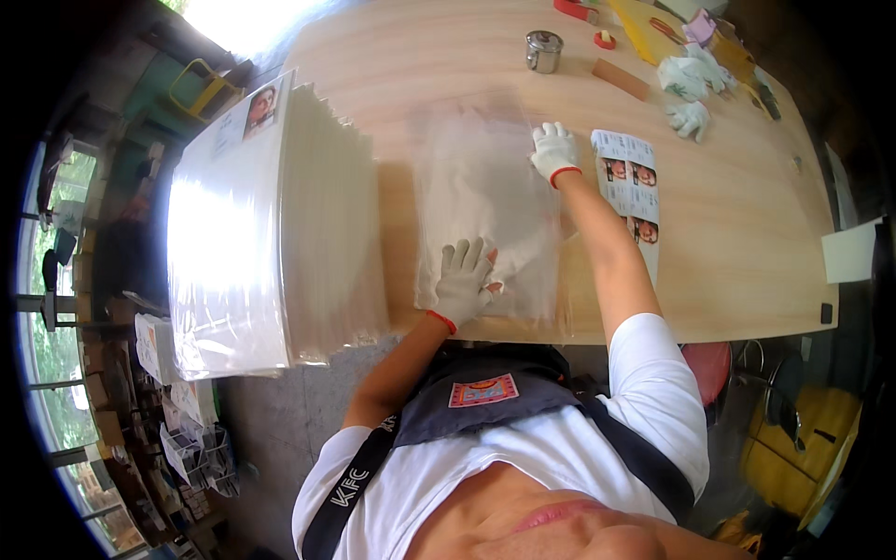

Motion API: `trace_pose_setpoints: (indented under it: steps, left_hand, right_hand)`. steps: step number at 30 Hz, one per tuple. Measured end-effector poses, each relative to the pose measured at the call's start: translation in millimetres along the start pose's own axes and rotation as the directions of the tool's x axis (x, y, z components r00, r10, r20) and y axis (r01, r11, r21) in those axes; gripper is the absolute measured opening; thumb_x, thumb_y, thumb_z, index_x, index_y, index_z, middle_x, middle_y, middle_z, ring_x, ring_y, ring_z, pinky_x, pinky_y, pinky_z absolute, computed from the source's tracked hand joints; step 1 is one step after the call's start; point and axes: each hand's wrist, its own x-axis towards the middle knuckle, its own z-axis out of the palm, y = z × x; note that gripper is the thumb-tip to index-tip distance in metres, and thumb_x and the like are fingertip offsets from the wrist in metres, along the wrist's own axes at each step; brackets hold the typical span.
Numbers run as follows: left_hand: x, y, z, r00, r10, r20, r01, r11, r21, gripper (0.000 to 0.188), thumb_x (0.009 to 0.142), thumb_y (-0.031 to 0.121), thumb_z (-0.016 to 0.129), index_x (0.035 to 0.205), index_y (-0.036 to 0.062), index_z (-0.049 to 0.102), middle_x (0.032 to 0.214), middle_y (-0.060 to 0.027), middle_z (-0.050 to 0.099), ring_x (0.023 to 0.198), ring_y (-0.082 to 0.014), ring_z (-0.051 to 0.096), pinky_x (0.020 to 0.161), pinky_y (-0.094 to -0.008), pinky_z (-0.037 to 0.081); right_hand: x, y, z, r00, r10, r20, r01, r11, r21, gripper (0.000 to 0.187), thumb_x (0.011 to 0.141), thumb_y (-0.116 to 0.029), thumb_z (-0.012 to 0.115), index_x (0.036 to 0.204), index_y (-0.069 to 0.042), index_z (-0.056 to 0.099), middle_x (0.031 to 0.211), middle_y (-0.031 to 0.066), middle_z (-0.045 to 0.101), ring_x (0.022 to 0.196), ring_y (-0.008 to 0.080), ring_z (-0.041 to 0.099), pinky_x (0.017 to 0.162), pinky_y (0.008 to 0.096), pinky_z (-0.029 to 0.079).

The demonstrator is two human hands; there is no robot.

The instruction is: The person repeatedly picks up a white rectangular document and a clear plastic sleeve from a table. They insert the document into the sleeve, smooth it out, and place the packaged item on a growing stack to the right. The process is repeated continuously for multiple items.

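Observation:
Clear plastic bags [485, 201] lie flat on the wooden table in front of me. My left hand [464, 280], in a white glove with a red cuff, rests flat near their lower end with its fingers stretched out; a thumb tip shows bare. Gloved the same way, my right hand [556, 152] lies at their upper right edge, fingers extended. To the left rises a tall stack of white sheets in clear wrapping [331, 224], with a picture label [262, 110] on its top one. Right of my right forearm are sheets of printed picture labels [627, 187].
A metal cup [543, 51] stands at the far side, near a roll of red tape [605, 40] and a brown strip [621, 79]. Spare white gloves [689, 119] lie at the far right. A yellow chair [803, 443] stands below the table at right.

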Motion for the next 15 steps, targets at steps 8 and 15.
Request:
trace_pose_setpoints:
  steps: [8,15]
  left_hand:
    - [13.8,-7.4,-5.2,0.891,-0.453,0.036,0.454,0.885,-0.1,0.062,0.076,0.03,0.066,0.131,0.0121,0.047,0.143,-0.0166,0.032,0.135,-0.0377,0.02,0.111,-0.051,0.011]
    - [32.1,-37.5,-11.1,0.811,-0.579,0.086,0.581,0.814,0.004,0.052,0.078,0.028,0.063,0.127,0.0147,0.052,0.143,-0.0202,0.03,0.132,-0.0414,0.021,0.108,-0.0516,0.015]
  right_hand:
    - [63.3,-2.4,-14.1,0.99,-0.045,-0.132,0.069,0.98,0.188,0.014,0.075,-0.024,0.06,0.087,-0.017,0.064,0.096,0.0005,0.059,0.101,0.021,0.052,0.087,0.037,0.04]
    - [138.6,-7.7,14.2,0.992,0.067,0.111,-0.07,0.997,0.022,0.029,0.077,-0.031,0.059,0.104,-0.018,0.059,0.11,0.0035,0.056,0.108,0.0238,0.051,0.087,0.0402,0.043]
